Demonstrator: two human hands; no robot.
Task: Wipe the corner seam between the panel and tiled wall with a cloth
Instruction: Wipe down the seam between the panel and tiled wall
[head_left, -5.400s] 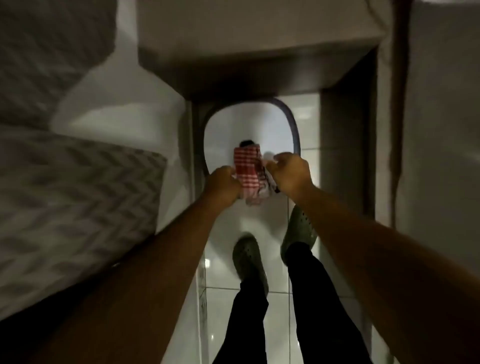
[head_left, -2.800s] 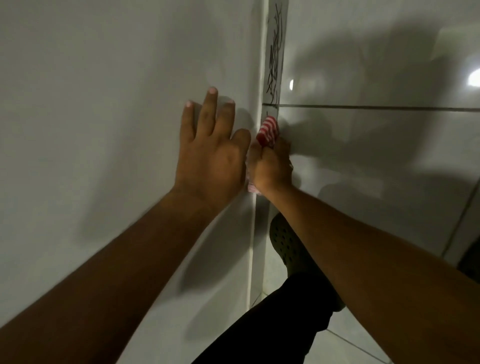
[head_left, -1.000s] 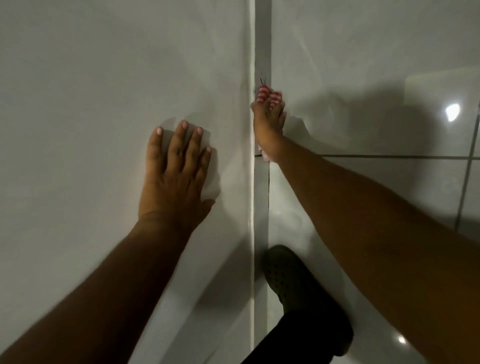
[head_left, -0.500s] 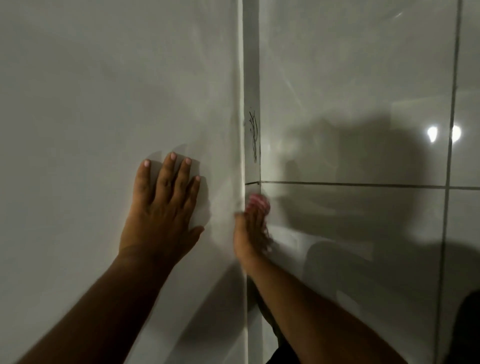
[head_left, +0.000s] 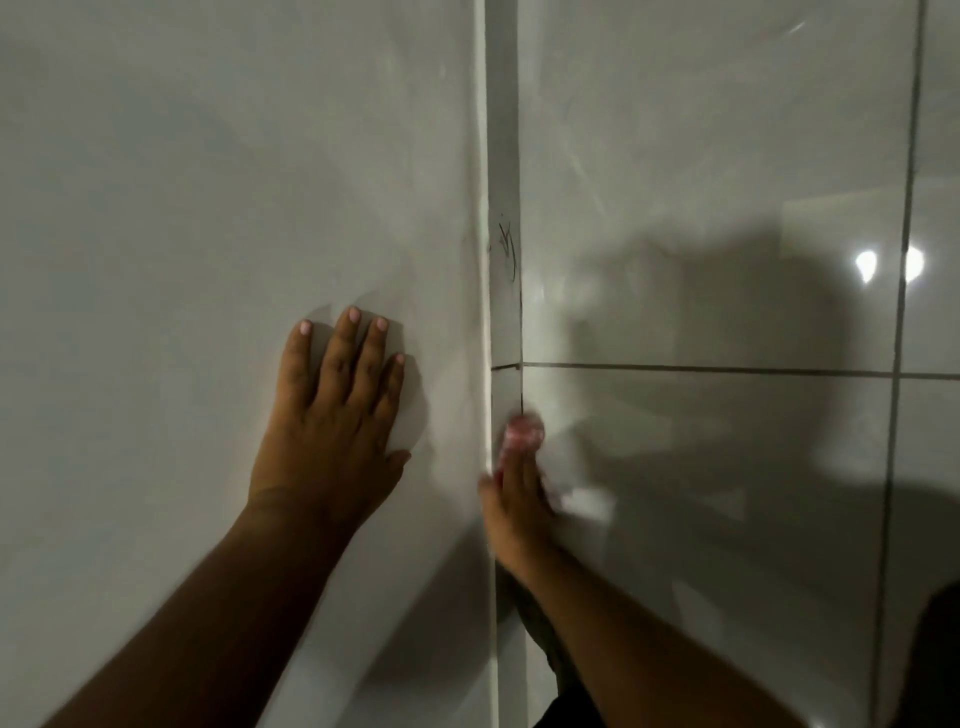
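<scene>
Head view: mid-wipe. Right hand (head_left: 514, 499) clenched around cloth (head_left: 524, 431), pressed into seam (head_left: 505, 156) at lower centre. Left hand (head_left: 332, 415) flat, released, on panel (head_left: 208, 182). Scribble (head_left: 508, 252) above likely needs an upward stroke.

My left hand (head_left: 332, 431) is flat on the panel (head_left: 208, 208), fingers spread. My right hand (head_left: 514, 499) pushes the red checked cloth (head_left: 523, 431) into the corner seam (head_left: 505, 208), just under some scribbles, beside the tiled wall (head_left: 727, 156).
</scene>
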